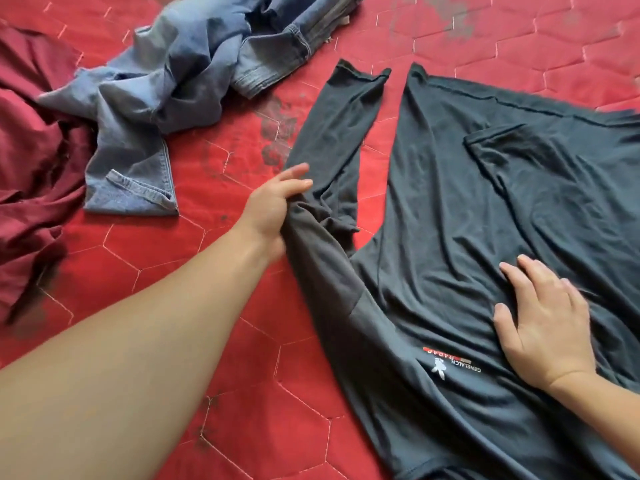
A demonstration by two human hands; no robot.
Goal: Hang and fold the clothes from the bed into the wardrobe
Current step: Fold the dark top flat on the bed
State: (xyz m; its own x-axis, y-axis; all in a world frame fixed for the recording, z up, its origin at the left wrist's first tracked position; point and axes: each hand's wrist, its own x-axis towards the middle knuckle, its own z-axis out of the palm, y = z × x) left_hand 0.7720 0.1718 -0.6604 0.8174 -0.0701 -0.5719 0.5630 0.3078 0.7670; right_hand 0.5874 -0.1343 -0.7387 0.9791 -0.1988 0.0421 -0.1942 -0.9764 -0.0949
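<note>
- The bed [242,341], covered in a red quilt stitched in hexagons, fills the whole view. No wardrobe shows, so the putting-away is, I judge, still some way off.
- The dark grey shirt [467,209] lies spread flat on the right half of the bed, its printed chest logo near the bottom of the view and its hem toward the top right. Its body runs from lower middle up and to the right.
- The maroon garment [31,174] lies crumpled at the left edge, well apart from the shirt and out of the way.
- The jeans [166,95] lie in a heap at upper left, near the sleeve's cuff but not touching it. They would only interfere if the sleeve were swung leftward.
- The long sleeve [343,133] points up and away from the person, its long axis nearly parallel to the shirt's left side, with a strip of red quilt between them. I judge that folding it in means carrying it rightward across that strip onto the shirt's body.
- The left hand [273,206] is the nearer one. Its fingers are closed on bunched sleeve cloth near the armpit, with the cuff lying beyond them.
- The right hand [543,320] rests palm down on the chest, fingers spread flat, pinning the cloth rather than gripping it.
</note>
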